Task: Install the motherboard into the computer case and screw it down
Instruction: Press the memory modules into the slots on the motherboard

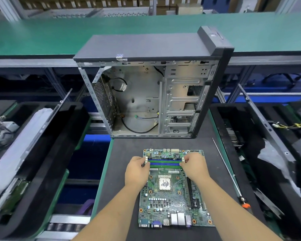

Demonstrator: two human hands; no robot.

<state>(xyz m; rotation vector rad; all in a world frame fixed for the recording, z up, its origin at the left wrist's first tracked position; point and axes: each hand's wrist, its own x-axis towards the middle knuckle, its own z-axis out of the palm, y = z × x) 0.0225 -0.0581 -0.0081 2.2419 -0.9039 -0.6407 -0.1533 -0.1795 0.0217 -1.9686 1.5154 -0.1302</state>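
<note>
Both forearms reach over the motherboard [174, 188], lying flat just before the open computer case [149, 94]. Left hand [137, 171] and right hand [195, 166] pinch its RAM-slot ends; lifting there could flex it.

Two forearms showing in head view, both bare to the frame edge, no sleeves, no gloves. Left hand [137, 173] & right hand [195, 168]: no rings, no watch or wristband showing. Nails looking short, unpainted. No markings visible.
</note>
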